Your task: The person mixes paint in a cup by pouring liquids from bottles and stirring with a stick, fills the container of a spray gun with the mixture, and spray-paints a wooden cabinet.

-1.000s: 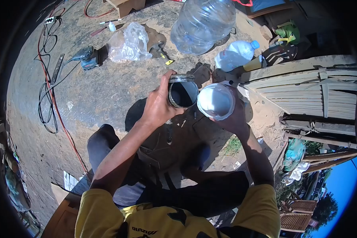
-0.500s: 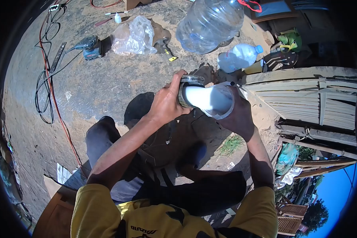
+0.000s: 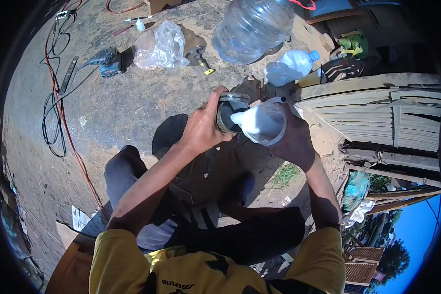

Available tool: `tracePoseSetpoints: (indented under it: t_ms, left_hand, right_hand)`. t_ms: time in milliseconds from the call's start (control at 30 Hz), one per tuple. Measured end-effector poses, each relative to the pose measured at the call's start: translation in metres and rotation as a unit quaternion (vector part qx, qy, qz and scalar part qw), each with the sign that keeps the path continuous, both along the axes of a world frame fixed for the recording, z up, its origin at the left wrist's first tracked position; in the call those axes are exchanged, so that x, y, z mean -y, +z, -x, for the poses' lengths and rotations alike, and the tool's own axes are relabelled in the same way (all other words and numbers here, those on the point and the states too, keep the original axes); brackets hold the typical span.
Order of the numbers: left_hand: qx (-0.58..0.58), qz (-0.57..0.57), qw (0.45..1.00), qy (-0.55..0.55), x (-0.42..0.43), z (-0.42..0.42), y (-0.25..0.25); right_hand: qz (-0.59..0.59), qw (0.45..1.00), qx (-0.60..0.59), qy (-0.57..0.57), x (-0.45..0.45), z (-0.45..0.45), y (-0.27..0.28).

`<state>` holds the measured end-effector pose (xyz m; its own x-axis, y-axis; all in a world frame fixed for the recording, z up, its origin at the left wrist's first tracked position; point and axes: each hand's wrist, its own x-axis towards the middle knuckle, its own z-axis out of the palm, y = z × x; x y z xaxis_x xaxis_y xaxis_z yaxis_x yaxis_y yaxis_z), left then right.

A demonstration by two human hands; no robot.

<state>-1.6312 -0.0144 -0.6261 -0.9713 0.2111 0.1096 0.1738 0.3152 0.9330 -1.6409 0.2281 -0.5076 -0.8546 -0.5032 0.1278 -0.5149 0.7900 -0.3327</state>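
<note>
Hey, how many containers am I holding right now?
2: a can in your left hand and a plastic cup in your right hand.

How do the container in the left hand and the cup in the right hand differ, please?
Look: the dark container has a dark wall, while the translucent cup looks pale.
Contents: the translucent cup shows white material; the dark container looks mostly dark inside.
Pose: the translucent cup tips toward the dark container, whose opening shows to the camera.
Shared: both are open and hand-held.
</note>
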Motion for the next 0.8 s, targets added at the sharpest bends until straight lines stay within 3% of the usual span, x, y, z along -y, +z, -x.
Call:
tracePoseSetpoints:
  t_ms: [467,667,733,800]
  left_hand:
    - [-0.008,-0.009,1.000,-0.003,-0.004,0.000,0.000]
    - [-0.003,-0.046,0.999,-0.020,0.001,0.006,-0.002]
    - [0.009,-0.045,0.999,-0.010,0.004,0.008,-0.003]
    - [0.017,-0.041,0.999,0.000,0.007,0.011,-0.007]
  right_hand:
    - [-0.030,0.999,0.020,-0.019,-0.001,-0.002,0.007]
    - [0.073,0.997,0.021,0.010,-0.011,0.001,-0.016]
    - [0.204,0.977,0.059,-0.009,-0.009,0.002,-0.029]
    - [0.262,0.961,0.077,-0.047,-0.007,0.008,-0.046]
